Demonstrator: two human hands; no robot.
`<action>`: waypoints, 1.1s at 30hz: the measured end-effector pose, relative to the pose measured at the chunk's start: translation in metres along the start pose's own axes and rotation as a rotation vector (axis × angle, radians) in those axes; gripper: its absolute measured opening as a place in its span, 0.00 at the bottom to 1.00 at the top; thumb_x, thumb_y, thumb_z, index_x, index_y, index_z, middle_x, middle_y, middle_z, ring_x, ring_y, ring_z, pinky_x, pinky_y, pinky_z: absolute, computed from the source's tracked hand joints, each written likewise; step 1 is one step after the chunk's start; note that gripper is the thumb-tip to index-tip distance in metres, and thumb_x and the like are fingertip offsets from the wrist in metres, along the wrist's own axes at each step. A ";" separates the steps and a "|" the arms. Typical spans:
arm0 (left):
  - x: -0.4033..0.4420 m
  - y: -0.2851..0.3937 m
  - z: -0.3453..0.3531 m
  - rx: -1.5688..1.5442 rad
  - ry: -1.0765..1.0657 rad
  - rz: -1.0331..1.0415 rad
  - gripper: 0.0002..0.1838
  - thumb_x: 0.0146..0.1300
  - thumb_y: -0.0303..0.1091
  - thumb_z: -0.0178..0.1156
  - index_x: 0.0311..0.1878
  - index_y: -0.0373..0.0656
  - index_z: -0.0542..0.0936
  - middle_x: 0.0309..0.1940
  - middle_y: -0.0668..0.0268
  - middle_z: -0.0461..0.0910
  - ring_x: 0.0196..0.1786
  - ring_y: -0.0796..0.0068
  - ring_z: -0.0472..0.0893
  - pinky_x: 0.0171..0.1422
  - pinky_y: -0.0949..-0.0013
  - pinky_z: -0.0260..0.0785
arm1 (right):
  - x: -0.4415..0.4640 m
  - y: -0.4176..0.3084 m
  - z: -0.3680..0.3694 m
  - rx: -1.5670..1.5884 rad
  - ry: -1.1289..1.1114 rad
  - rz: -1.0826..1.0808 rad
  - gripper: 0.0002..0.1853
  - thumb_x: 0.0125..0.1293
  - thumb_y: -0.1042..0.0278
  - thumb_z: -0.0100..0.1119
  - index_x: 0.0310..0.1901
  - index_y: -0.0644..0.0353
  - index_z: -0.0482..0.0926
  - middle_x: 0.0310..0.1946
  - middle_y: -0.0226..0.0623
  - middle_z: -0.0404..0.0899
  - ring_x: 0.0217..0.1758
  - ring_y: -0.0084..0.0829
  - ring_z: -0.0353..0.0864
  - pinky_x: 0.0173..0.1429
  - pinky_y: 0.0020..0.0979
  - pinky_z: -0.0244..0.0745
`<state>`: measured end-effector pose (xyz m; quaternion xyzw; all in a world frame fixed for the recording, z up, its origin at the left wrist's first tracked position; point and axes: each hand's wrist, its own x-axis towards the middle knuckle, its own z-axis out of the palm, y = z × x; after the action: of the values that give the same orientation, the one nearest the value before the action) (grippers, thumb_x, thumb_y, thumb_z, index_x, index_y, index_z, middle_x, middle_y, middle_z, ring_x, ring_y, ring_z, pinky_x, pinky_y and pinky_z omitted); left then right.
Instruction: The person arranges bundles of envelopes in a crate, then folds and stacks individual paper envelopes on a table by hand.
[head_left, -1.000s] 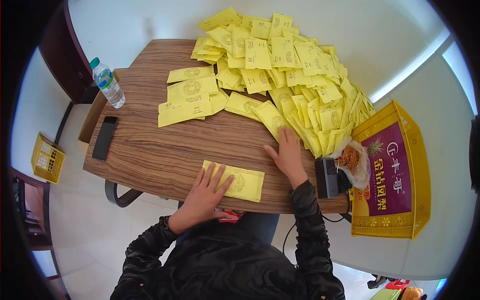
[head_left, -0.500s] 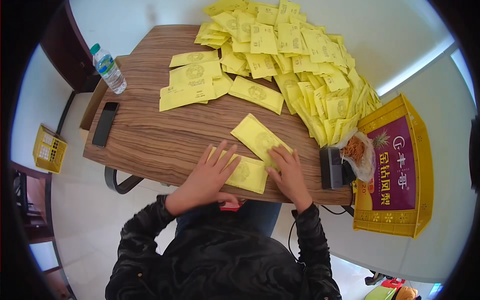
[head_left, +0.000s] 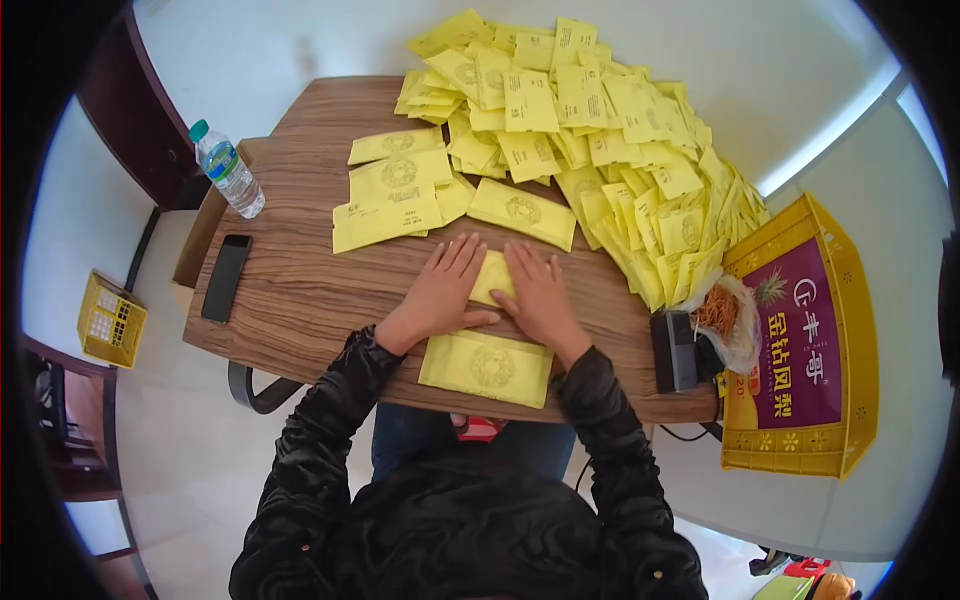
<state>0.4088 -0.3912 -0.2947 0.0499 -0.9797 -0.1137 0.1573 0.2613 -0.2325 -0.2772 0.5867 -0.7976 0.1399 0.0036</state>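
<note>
In the head view a yellow paper packet (head_left: 490, 279) lies flat on the wooden table between my hands, mostly covered by them. My left hand (head_left: 447, 288) rests palm down along its left side, fingers stretched out. Over the right side of the same packet lies my right hand (head_left: 533, 297), its fingers straight and its thumb pointing inward. Nearer my body a second packet (head_left: 486, 370) with a printed round emblem lies flat, just below both hands. Another single packet (head_left: 521, 212) sits just beyond my fingertips.
A large heap of yellow packets (head_left: 600, 120) covers the back right, with a smaller overlapping group (head_left: 390, 190) at left. Rubber bands (head_left: 718, 308) in a plastic bag, a dark box (head_left: 673, 350) and a yellow crate (head_left: 860, 350) stand right. A phone (head_left: 227, 278) and water bottle (head_left: 230, 170) are left.
Both hands have moved away from my body and closer together. The upper packet has turned from slanted and shifted left, under both hands. My left hand has come off the nearer packet.
</note>
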 end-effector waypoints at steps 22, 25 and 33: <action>0.000 0.003 0.000 0.143 0.071 -0.124 0.40 0.75 0.60 0.50 0.78 0.38 0.62 0.81 0.53 0.58 0.84 0.49 0.52 0.84 0.42 0.44 | -0.060 -0.062 -0.036 -0.024 -0.005 -0.086 0.43 0.68 0.44 0.61 0.77 0.62 0.61 0.79 0.49 0.60 0.83 0.51 0.54 0.82 0.60 0.46; 0.000 0.008 -0.004 0.003 -0.023 -0.030 0.38 0.74 0.58 0.52 0.77 0.41 0.65 0.80 0.54 0.59 0.84 0.50 0.53 0.84 0.43 0.45 | -0.099 -0.095 -0.009 -0.089 -0.181 -0.189 0.49 0.64 0.33 0.59 0.78 0.58 0.62 0.79 0.46 0.59 0.83 0.52 0.56 0.82 0.59 0.44; 0.010 -0.013 0.005 -0.077 0.142 0.075 0.35 0.71 0.55 0.58 0.73 0.42 0.71 0.75 0.56 0.68 0.79 0.50 0.62 0.82 0.48 0.52 | -0.096 -0.089 -0.007 -0.021 -0.072 -0.184 0.50 0.60 0.36 0.64 0.78 0.58 0.61 0.79 0.44 0.60 0.82 0.49 0.58 0.82 0.60 0.44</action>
<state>0.3987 -0.4037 -0.2991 0.0153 -0.9621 -0.1417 0.2324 0.3739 -0.1658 -0.2675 0.6619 -0.7415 0.1094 -0.0058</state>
